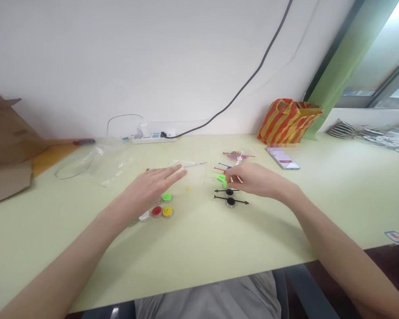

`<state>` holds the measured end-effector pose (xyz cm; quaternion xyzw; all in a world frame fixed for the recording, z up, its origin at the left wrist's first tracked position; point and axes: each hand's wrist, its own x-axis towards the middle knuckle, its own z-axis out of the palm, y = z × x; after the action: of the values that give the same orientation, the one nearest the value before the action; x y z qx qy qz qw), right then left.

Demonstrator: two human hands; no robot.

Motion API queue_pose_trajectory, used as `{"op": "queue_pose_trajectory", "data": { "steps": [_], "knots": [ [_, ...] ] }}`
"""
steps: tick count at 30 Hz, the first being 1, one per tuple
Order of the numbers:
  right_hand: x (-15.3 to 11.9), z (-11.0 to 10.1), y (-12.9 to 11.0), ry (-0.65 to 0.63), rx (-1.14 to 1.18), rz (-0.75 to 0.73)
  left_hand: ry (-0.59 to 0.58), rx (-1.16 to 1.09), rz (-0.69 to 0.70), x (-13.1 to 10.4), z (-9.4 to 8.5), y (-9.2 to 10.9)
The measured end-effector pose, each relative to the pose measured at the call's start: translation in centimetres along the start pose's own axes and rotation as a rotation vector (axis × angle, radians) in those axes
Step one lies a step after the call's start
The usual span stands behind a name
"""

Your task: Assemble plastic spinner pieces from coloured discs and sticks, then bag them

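My left hand reaches over the table with its fingers stretched out, beside a clear plastic sheet or bag. Below it lie round pieces on clear bases: a green one, a red one, a yellow one and a white one. My right hand has its fingers pinched at a bright green arrow piece. Near it are two black arrow spinners, and a red arrow and a blue arrow partly hidden by the fingers.
Behind my right hand lies a group of red spinners. A phone and a striped bag are at the right. A power strip stands by the wall, a plastic bag and a cardboard box at the left.
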<state>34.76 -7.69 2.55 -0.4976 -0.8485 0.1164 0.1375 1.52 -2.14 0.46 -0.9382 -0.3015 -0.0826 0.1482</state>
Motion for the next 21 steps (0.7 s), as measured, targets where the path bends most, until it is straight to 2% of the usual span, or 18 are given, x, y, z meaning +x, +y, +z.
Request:
{"op": "queue_pose_trajectory", "data": {
  "steps": [3, 6, 11, 18, 21],
  "knots": [
    [-1.2, -1.0, 0.4, -0.182, 0.107, 0.106, -0.041, -0.019, -0.019, -0.1, 0.1, 0.0],
    [-1.7, -0.7, 0.5, -0.279, 0.086, 0.159, -0.058, -0.052, -0.012, -0.2, 0.4, -0.2],
    [-1.4, 0.7, 0.1, -0.226, 0.068, 0.092, -0.032, -0.129, 0.025, -0.2, 1.5, -0.5],
    [-1.3, -1.3, -0.7, -0.264, 0.225, -0.015, -0.027, -0.140, 0.079, 0.0, 1.7, 0.0],
    [-0.9, -1.2, -0.8, -0.163, 0.265, -0.007, 0.003, -0.156, 0.092, 0.2, 1.4, 0.1]
  ]
}}
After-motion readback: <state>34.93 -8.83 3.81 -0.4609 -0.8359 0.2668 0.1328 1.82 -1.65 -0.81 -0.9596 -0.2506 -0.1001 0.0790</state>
